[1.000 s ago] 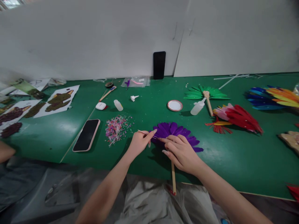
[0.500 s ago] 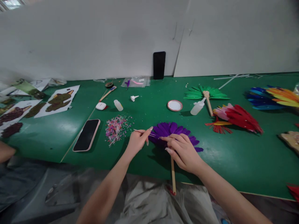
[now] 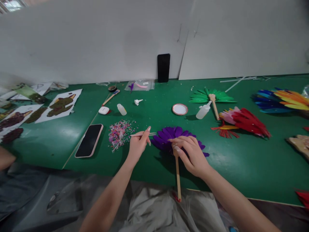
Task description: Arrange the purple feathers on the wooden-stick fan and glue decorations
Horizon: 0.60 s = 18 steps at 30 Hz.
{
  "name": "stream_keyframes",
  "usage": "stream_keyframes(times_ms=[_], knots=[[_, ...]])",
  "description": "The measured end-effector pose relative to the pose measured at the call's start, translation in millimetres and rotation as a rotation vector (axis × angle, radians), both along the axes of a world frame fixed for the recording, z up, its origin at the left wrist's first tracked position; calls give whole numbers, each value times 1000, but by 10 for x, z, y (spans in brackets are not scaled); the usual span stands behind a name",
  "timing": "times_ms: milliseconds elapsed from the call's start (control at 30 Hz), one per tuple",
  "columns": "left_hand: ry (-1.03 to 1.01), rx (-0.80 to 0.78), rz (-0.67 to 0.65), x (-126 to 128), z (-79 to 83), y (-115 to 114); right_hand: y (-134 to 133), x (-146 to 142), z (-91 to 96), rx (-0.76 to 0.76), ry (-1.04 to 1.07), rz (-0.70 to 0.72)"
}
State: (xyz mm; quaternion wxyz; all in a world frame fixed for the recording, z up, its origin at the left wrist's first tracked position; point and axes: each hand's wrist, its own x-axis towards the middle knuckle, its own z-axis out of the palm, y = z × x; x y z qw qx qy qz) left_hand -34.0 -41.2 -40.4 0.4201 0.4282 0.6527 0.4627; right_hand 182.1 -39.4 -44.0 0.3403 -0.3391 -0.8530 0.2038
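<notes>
A purple feather fan (image 3: 172,134) with a wooden stick handle (image 3: 178,177) lies on the green table (image 3: 149,116) in front of me. My right hand (image 3: 191,154) rests on the fan where the feathers meet the handle, fingers curled and pinching there. My left hand (image 3: 138,145) is closed on thin tweezers (image 3: 142,134), held level just left of the feathers. A pile of small pink and white bits (image 3: 120,132) lies just left of that hand.
A phone (image 3: 89,140) lies face up left of the pile. Behind are a white case (image 3: 104,110), two small bottles (image 3: 122,109) (image 3: 203,111), a round lid (image 3: 180,109), a green fan (image 3: 211,96), red feathers (image 3: 243,121) and blue-orange feathers (image 3: 282,100). Another person's arm (image 3: 6,158) shows at far left.
My left hand has drawn the tweezers leftwards off the purple feathers, towards the pile of bits. My right hand has shifted slightly and pinches the fan nearer the top of the handle.
</notes>
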Motion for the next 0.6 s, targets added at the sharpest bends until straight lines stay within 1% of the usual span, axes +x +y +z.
stream_keyframes(times_ms=[100,167,267,300,367,400,433,500,533,600], knots=[[-26,51,56,-8,22,-3,4,7,-40,-14,58,-80],[-39,77,64,-13,53,-5,13,20,-45,-34,119,-123],[-55,103,45,9,165,13,73,64,43,-77,257,-185],[-61,117,37,31,231,27,111,82,110,-86,301,-212],[-79,164,5,103,412,70,211,112,300,-107,371,-247],[-91,193,-22,152,522,99,271,119,420,-152,424,-224],[-104,219,-69,207,637,135,334,120,550,-198,472,-184],[-112,283,-169,327,863,225,456,103,822,-252,442,-52],[-107,314,-215,386,964,278,511,87,952,-252,406,10],[-130,365,-253,487,1128,394,601,55,1178,-197,331,53]])
